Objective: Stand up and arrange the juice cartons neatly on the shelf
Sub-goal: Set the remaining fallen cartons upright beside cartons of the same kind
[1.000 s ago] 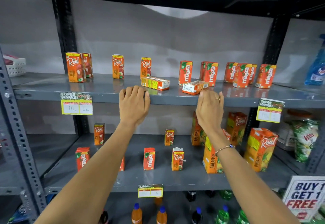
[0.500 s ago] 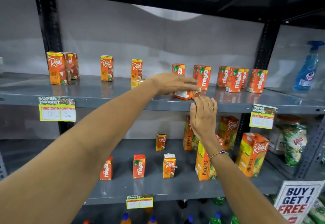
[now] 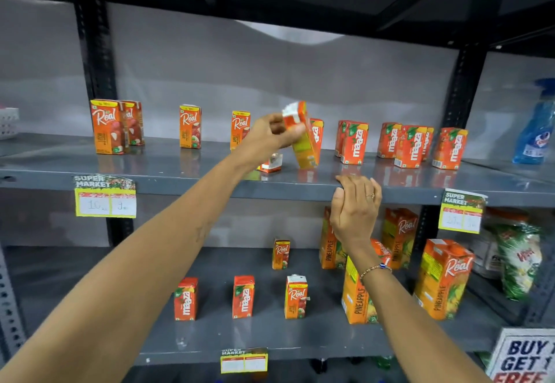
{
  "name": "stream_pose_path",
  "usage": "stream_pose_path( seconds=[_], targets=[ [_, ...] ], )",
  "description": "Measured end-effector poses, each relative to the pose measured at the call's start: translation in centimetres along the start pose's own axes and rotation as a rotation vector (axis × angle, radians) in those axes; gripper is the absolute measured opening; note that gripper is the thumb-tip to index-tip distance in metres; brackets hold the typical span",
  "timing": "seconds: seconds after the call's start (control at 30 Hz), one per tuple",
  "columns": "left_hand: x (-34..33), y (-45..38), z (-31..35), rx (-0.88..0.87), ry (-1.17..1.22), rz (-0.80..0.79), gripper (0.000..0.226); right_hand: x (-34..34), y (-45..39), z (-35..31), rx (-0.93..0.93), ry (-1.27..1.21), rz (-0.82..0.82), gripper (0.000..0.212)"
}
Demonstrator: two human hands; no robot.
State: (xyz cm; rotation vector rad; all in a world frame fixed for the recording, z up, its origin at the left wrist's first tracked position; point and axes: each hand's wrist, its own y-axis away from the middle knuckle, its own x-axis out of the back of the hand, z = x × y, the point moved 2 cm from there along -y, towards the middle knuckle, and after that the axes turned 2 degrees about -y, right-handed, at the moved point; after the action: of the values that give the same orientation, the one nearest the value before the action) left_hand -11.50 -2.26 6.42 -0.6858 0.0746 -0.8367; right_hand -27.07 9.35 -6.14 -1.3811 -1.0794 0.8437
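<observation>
The left hand pinches a tilted juice carton near its top, base corner touching the upper shelf mid-width. The right hand, empty, grips the front edge. Pivot it upright slowly, label forward, beside the Maaza cartons.
</observation>
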Motion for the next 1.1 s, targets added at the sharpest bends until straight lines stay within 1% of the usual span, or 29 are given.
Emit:
stream_pose_path(
  seconds=[0.03, 0.07, 0.1, 0.13, 0.17, 0.23, 0.27, 0.33, 0.37, 0.43, 0.47, 0.53, 0.63, 0.7, 0.77, 0.83, 0.9, 0.97, 1.03, 1.1],
  targets=[
    [-0.1, 0.6, 0.0, 0.051, 0.223, 0.05, 0.025, 0.0, 0.0, 0.0, -0.003, -0.003, 0.002, 0.034],
    [-0.4, 1.2, 0.1, 0.116, 0.432, 0.093, 0.031, 0.1, 0.0, 0.0, -0.008, -0.005, 0.003, 0.033],
    [-0.7, 1.9, 0.2, 0.177, 0.603, 0.121, 0.044, 0.1, 0.0, -0.1, -0.013, -0.008, 0.003, 0.033],
    [-1.0, 2.5, 0.4, 0.217, 0.721, 0.133, 0.057, 0.2, 0.0, -0.2, -0.018, -0.013, 0.001, 0.032],
    [-1.1, 3.1, 0.8, 0.242, 0.781, 0.129, 0.068, 0.2, -0.1, -0.2, -0.023, -0.021, 0.0, 0.031],
    [-1.0, 4.6, 2.1, 0.262, 0.799, 0.091, 0.08, 0.3, 0.0, -0.3, -0.031, -0.032, -0.007, 0.031],
    [-0.9, 5.6, 3.0, 0.254, 0.796, 0.046, 0.081, 0.3, 0.0, -0.3, -0.033, -0.03, -0.013, 0.031],
    [-0.7, 7.5, 5.0, 0.209, 0.791, -0.089, 0.067, 0.4, 0.0, -0.4, -0.035, -0.011, -0.034, 0.033],
    [-0.5, 8.3, 5.6, 0.164, 0.771, -0.137, 0.069, 0.5, 0.0, -0.5, -0.035, 0.003, -0.046, 0.035],
    [-0.3, 9.3, 6.4, 0.068, 0.642, -0.197, 0.089, 0.7, 0.1, -0.7, -0.034, 0.018, -0.054, 0.037],
    [-0.3, 9.7, 6.7, 0.028, 0.573, -0.222, 0.09, 0.8, 0.0, -0.8, -0.04, 0.014, -0.055, 0.037],
    [-0.2, 10.3, 7.3, 0.0, 0.535, -0.236, 0.082, 1.0, -0.2, -1.5, -0.098, -0.005, -0.052, 0.035],
    [-0.1, 10.4, 7.4, -0.032, 0.621, -0.237, 0.067, 1.0, -1.0, -3.3, -0.247, 0.006, -0.019, 0.035],
    [0.4, 9.9, 6.8, -0.013, 0.594, -0.163, 0.052, 0.7, -1.4, -5.0, -0.254, -0.01, -0.032, 0.035],
    [1.2, 9.2, 5.7, 0.023, 0.534, -0.068, 0.036, 0.3, -1.4, -6.9, -0.199, -0.053, -0.029, 0.03],
    [2.3, 8.5, 4.4, 0.036, 0.49, 0.017, 0.031, -0.2, -1.1, -8.4, -0.168, -0.043, -0.021, 0.028],
    [4.1, 7.8, 3.0, 0.022, 0.334, 0.143, 0.032, -0.7, -0.9, -9.0, -0.175, -0.012, -0.025, 0.029],
    [6.4, 6.9, 1.6, 0.032, 0.167, 0.273, 0.04, -1.0, -0.9, -8.9, -0.172, 0.002, -0.024, 0.029],
    [9.3, 5.6, 0.1, 0.083, 0.022, 0.405, 0.048, -1.2, -0.7, -8.5, -0.149, 0.009, -0.02, 0.029],
    [12.3, 4.4, -1.1, 0.149, -0.127, 0.494, 0.051, -1.4, -0.6, -8.3, -0.133, 0.006, -0.005, 0.032]
  ],
)
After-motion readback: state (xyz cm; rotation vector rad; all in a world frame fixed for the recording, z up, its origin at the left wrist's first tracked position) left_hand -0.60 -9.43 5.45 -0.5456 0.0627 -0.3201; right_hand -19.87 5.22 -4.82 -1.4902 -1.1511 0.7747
